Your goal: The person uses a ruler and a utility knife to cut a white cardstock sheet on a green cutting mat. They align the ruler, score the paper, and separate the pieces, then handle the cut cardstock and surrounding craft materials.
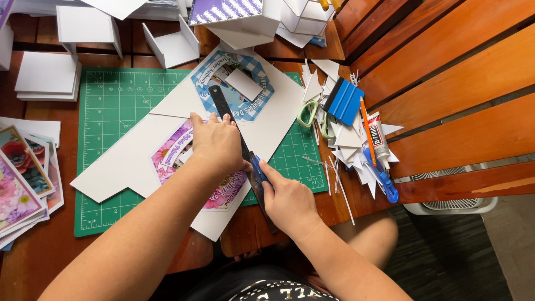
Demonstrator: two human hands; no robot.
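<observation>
1. A dark metal ruler (231, 120) lies slanted across a white foam board (128, 161) that carries printed floral and blue-checked labels; the board rests on a green cutting mat (111, 106) on the wooden bench (33, 251).
2. The left hand (216, 144) presses flat on the ruler and board, fingers spread, its grip holding nothing.
3. The right hand (287, 199) has its grip closed around a blue-handled craft knife (257, 170), whose blade end sits against the ruler's edge, just beside the left hand.
4. To the right lie white offcuts (348, 139), a blue scraper (344, 100), a glue tube (379, 136) and green-handled scissors (307, 113).
5. Floral printed cards (22, 178) are stacked at the left edge; white foam-board boxes (173, 47) stand beyond the mat.
</observation>
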